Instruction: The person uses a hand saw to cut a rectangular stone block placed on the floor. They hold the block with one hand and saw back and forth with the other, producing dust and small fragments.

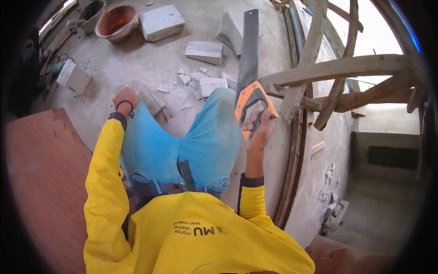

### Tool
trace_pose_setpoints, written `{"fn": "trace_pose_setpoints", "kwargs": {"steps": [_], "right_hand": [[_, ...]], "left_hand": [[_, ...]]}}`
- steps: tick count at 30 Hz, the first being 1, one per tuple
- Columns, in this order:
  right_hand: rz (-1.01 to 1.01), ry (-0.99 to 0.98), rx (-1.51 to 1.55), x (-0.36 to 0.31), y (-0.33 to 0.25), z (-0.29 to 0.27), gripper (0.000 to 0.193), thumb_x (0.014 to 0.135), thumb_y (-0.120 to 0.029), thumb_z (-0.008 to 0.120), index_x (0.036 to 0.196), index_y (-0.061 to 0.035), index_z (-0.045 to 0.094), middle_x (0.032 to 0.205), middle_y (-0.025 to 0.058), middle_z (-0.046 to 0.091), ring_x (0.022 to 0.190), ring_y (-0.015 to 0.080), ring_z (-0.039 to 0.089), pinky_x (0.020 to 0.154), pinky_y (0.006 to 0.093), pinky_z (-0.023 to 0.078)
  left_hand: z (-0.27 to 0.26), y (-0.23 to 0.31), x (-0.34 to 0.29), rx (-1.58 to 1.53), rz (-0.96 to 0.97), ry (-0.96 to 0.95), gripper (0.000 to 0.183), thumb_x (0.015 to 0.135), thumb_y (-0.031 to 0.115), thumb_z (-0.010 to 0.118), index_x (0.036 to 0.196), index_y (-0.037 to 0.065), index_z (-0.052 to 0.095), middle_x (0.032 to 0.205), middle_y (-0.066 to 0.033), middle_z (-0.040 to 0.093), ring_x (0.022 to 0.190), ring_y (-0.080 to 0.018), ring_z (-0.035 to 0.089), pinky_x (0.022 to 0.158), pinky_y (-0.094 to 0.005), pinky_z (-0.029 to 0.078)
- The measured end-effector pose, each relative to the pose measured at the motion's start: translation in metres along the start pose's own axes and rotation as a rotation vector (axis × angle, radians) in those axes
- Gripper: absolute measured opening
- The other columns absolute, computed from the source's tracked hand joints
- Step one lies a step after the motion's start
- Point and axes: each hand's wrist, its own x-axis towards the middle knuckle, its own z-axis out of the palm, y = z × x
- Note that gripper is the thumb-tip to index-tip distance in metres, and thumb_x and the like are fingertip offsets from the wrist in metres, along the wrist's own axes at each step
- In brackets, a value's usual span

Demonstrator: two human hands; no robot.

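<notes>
Handsaw (248, 64): in the right hand (260, 125), its grey blade reaching toward the far side; well apart from the left hand (127, 98), to its right.
Right hand: closed firmly around the saw's orange-and-black handle (252, 93).
Left hand: curled, beside the blue trousers (150, 141); I cannot tell whether it grips anything.
Pale block (154, 101): on the floor (150, 64), just right of the left hand, partly hidden.
White block (162, 23): far left of the blade, beside an orange-lined bucket (116, 25).

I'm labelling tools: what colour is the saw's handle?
The handle is orange and dark grey, best seen in the head view.
</notes>
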Motion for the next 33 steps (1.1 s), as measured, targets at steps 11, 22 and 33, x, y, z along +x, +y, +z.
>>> {"fn": "trace_pose_setpoints", "kwargs": {"steps": [11,22,33], "right_hand": [[-0.04,-0.033,-0.087,-0.04,0.003,-0.011,0.056,0.108,-0.041,0.051,0.143,0.0027,0.045,0.077,0.0035,0.048,0.056,0.0122,0.044,0.054,0.032,0.043],[-0.083,-0.026,0.011,-0.003,0.009,0.011,0.033,0.109,-0.033,0.051,0.099,-0.0017,0.048,0.075,0.005,0.05,0.056,0.0126,0.046,0.053,0.0319,0.044],[-0.045,-0.003,-0.041,-0.042,0.016,-0.012,0.058,0.107,-0.043,0.052,0.142,0.0026,0.045,0.077,0.0031,0.047,0.057,0.013,0.045,0.054,0.0329,0.044]], "left_hand": [[-0.002,-0.003,0.001,-0.008,0.007,-0.016,0.056,0.088,0.055,0.062,0.123,0.011,0.071,0.125,-0.0162,0.07,0.116,-0.0366,0.067,0.099,-0.0493,0.052],[-0.007,-0.002,0.0,-0.009,-0.02,-0.056,0.056,0.09,0.056,0.061,0.127,0.015,0.069,0.13,-0.0137,0.068,0.122,-0.0341,0.064,0.102,-0.0486,0.049],[-0.005,-0.003,0.001,-0.008,-0.01,-0.059,0.056,0.089,0.056,0.062,0.125,0.014,0.07,0.128,-0.0137,0.069,0.119,-0.0353,0.065,0.1,-0.0493,0.05]]}}
